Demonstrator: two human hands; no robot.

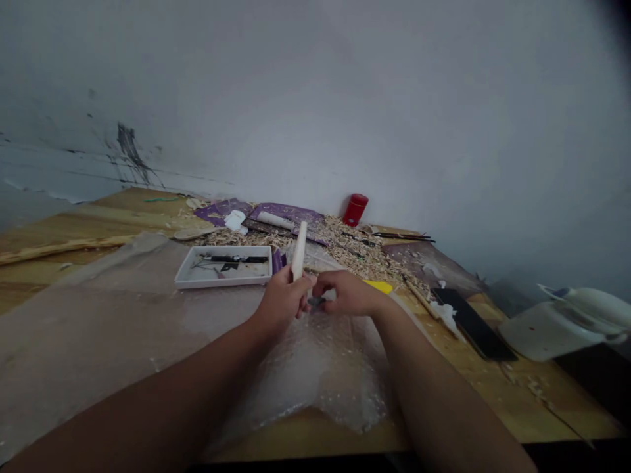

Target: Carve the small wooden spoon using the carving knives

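My left hand (284, 297) is closed round a pale wooden stick (299, 251), which stands up out of the fist, tilted slightly right. Close beside it, my right hand (348, 292) has its fingers bent in towards the left fingertips. A small greyish thing (316, 302) shows below the right fingers, too blurred to name. Both hands are above a sheet of bubble wrap (315, 355) spread over the wooden table (296, 437). Partly hidden behind my right hand lies a yellow object (378, 287).
A white tray (194, 284) with a black pen-like tool (241, 259) sits left of my hands. Wood shavings (365, 259) heap behind, near a red can (355, 209) against the wall. Rightward lie a black phone-like slab (473, 325) and a white container (547, 332).
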